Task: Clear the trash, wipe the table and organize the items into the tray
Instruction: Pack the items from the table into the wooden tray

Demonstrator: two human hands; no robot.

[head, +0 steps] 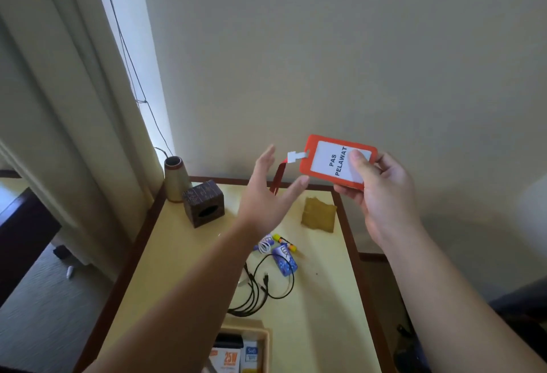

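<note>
Right of centre in the frame, the right hand (373, 192) pinches the orange badge holder (331, 162), light, stiff and slick, best held by its rim, while the left hand (268, 195), fingers spread and empty, nears its limp red lanyard (278, 176).

Single head-worn wide-angle cam, no 2nd view. Looks fwd and down from above the near edge of the tabletop (183, 257), facing the wall (340, 47) that fills the upper frame. Close range: forearms enter from the bottom edge, hands at frame centre; curtain (59, 106) at upper left.
</note>
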